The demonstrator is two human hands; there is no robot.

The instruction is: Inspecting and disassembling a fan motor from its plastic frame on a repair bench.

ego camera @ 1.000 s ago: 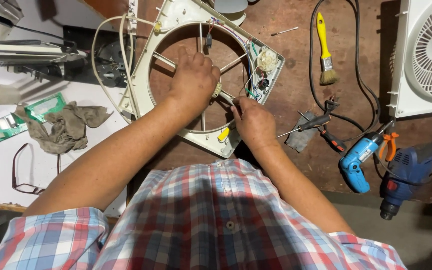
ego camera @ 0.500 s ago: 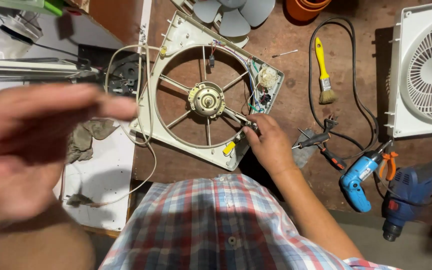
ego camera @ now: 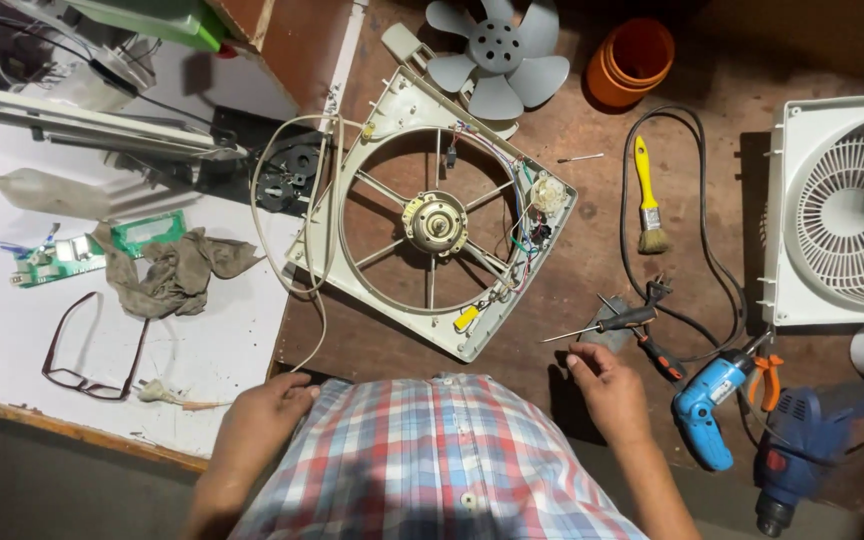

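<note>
A cream square fan frame (ego camera: 389,290) with its motor (ego camera: 434,223) at the hub lies on the brown bench ahead of me. My left hand (ego camera: 260,418) rests at the bench's near edge against my checked shirt, fingers curled, with nothing visible in it. My right hand (ego camera: 607,388) hovers over the bench to the right of the frame. Its fingertips sit just below a black-handled screwdriver (ego camera: 614,322) and a small grey piece (ego camera: 607,340), apart from both.
A grey fan blade (ego camera: 497,55) and orange pots (ego camera: 632,60) sit at the back. A yellow brush (ego camera: 645,195), black cable (ego camera: 697,250), white fan grille (ego camera: 842,210), blue drill (ego camera: 712,405), orange pliers (ego camera: 767,365) lie right. Glasses (ego camera: 92,350), rag (ego camera: 177,270), circuit board (ego camera: 62,255) lie left.
Both hands have left the fan frame. The left hand swept up past the camera and down to the bench edge. The right hand drew back toward the screwdriver.
</note>
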